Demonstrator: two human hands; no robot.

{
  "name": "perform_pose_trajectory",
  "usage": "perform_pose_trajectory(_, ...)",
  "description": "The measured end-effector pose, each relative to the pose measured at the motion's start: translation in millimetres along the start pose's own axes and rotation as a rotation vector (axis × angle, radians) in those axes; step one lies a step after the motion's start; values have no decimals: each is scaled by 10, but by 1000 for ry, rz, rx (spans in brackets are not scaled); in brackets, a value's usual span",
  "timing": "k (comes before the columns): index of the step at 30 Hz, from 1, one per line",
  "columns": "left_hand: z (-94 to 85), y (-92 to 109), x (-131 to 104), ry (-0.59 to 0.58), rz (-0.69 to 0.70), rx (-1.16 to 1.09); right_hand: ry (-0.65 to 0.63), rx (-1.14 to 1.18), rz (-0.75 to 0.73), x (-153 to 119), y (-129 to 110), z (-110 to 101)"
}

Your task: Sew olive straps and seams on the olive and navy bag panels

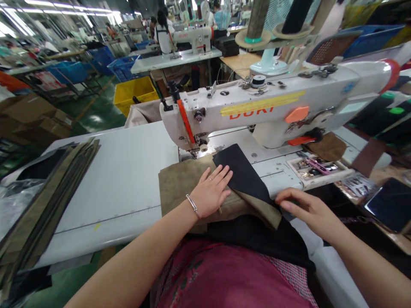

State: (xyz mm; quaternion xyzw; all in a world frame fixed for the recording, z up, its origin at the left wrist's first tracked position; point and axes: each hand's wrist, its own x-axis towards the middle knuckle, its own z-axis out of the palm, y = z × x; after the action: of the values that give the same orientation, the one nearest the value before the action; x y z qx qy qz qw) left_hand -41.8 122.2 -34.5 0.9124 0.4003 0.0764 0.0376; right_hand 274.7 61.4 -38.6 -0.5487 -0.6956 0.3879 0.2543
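Note:
My left hand [212, 192] lies flat with fingers spread on a brown suede-like fabric piece [180, 184] in front of the sewing machine [224, 111]. Under its fingertips is part of a folded-over flap [240, 167] with a dark navy or black face. My right hand [302, 209] is at the flap's right edge, thumb and forefinger close together on it; their exact contact is partly hidden. The brown underside curls toward my lap. The fabric's back edge is close to the presser foot [194, 153].
A stack of brown and black strips [64, 188] lies at the table's left end. A parts tray [317, 167] with small tools stands right of the machine, near a dark phone-like slab [391, 203]. Thread cones [258, 19] rise behind. Black cloth [257, 239] covers my lap.

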Motion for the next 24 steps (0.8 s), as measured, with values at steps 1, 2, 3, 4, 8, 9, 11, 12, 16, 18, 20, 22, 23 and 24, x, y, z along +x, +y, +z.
perform_pose_trajectory(1, 3, -3, 15, 2, -6, 1, -11, 1, 28, -105, 109, 21)
perform_pose_trajectory(2, 7, -1, 27, 3, -15, 2, -9, 14, 49, -186, 207, 67)
perform_pose_trajectory(3, 11, 4, 38, 2, -26, 4, 8, 47, 67, -245, 290, 131)
perform_pose_trajectory(4, 16, 10, 47, -1, -36, 5, 28, 97, 84, -281, 356, 206)
perform_pose_trajectory(8, 28, 23, 71, -21, -59, 10, -9, 248, 169, -297, 450, 443)
perform_pose_trajectory(9, 29, 23, 72, -23, -60, 9, -19, 233, 195, -300, 441, 454)
perform_pose_trajectory(11, 32, 22, 73, -24, -63, 9, 42, 143, 235, -355, 389, 409)
perform_pose_trajectory(12, 35, 23, 74, -21, -68, 9, 121, 62, 240, -415, 343, 365)
perform_pose_trajectory(16, 47, 47, 85, 6, -102, 5, 294, -345, 74, -806, 29, 296)
perform_pose_trajectory(18, 48, 62, 97, 18, -110, 1, 114, -422, -61, -950, -157, 440)
perform_pose_trajectory(20, 46, 69, 113, 24, -114, -12, -125, -408, -118, -957, -312, 670)
perform_pose_trajectory(22, 48, 66, 126, 28, -116, -31, -297, -357, -101, -831, -422, 863)
perform_pose_trajectory(23, 51, 63, 130, 32, -118, -39, -356, -318, -103, -740, -464, 909)
perform_pose_trajectory(24, 56, 58, 133, 35, -120, -43, -392, -266, -118, -647, -498, 909)
